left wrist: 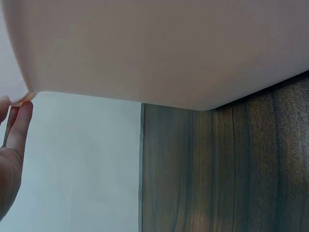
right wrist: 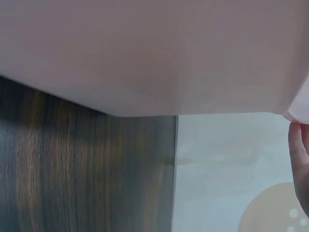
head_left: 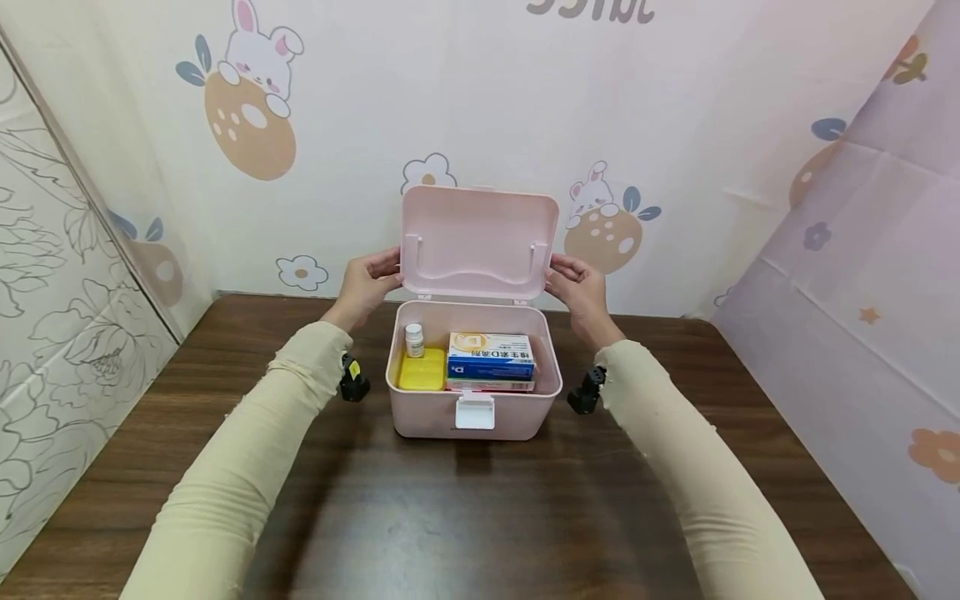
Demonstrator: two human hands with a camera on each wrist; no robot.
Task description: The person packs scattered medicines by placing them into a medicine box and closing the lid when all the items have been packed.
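A pink storage box (head_left: pixel 420 417) stands on the table with its lid (head_left: pixel 480 233) raised upright at the back. My left hand (head_left: pixel 365 287) pinches the lid's left edge between thumb and fingers. On the opposite side, my right hand (head_left: pixel 581 296) holds the lid's right edge the same way. Inside the box are a small white bottle (head_left: pixel 415 340), a yellow case (head_left: pixel 422 371) and a blue-and-white medicine box (head_left: pixel 491 357) lying above another carton (head_left: pixel 487 386). A white latch (head_left: pixel 475 412) hangs at the front. Each wrist view shows the pink box side (left wrist: pixel 145 48) close up, fingertips at the lid.
The dark wooden table (head_left: pixel 420 525) reaches back to a wall covering (head_left: pixel 495 108) printed with rabbits and flowers, close behind the lid. A patterned panel (head_left: pixel 60 333) borders the left side, and another printed sheet (head_left: pixel 847 292) the right.
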